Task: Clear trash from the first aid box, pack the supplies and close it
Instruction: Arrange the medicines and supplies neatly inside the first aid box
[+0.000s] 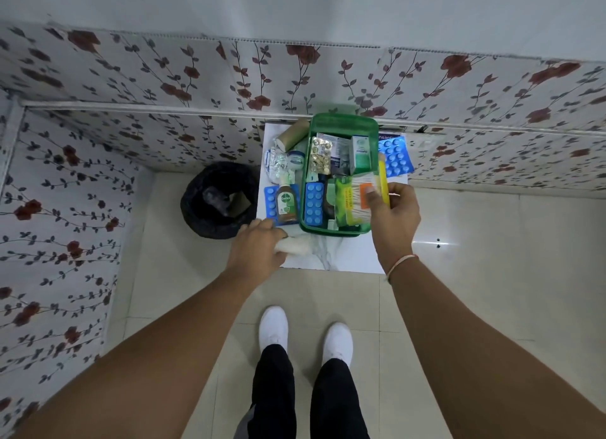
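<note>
Green translucent plastic forms the first aid box (339,176), which sits open at the upper centre of the frame on a white marble-patterned table (347,255). Inside the box: a gold blister strip (320,154) at the upper left, a teal-and-white carton (361,155) at the upper right, a blue blister pack (314,204) at the lower left.

The right hand (393,214), at centre right of the frame, grips a clear pack of cotton swabs (355,201) with thumb on top and fingers closed around its right edge; the pack lies over the lower right part of the box.

The left hand (259,250), left of centre, is closed around a white gauze roll (295,244) just in front of the lower left corner of the box, over the table.

Items on the table left of the box: a Dettol bottle (286,202) resting on another blue blister pack (271,202), crumpled clear wrappers (278,163), and a brown bandage roll (292,134) at the upper left. A blue tablet sheet (397,156) lies right of the box.

A black-lined trash bin (218,199) stands on the floor, left of the table, with some contents visible inside.
</note>
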